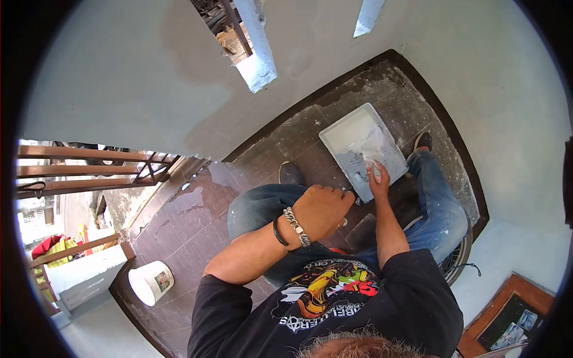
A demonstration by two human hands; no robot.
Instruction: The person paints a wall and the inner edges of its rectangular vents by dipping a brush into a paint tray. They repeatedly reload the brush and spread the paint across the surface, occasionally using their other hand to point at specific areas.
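A white rectangular tray (343, 132) smeared with white paint sits between my knees, above the brown tiled floor. My left hand (322, 210), with a metal chain bracelet and a black band on its wrist, is closed at the tray's near corner and seems to grip it. My right hand (377, 179) reaches into the tray and is closed on a small paint-covered tool (369, 160) whose tip touches the paint. What kind of tool it is cannot be told. I sit in blue jeans and a black printed shirt.
A white bucket (151, 281) stands on the floor at lower left. A pale painted wall (137, 77) with slot openings rises ahead and to the right. A wooden railing (83, 161) runs along the left. My shoes (290, 173) flank the tray.
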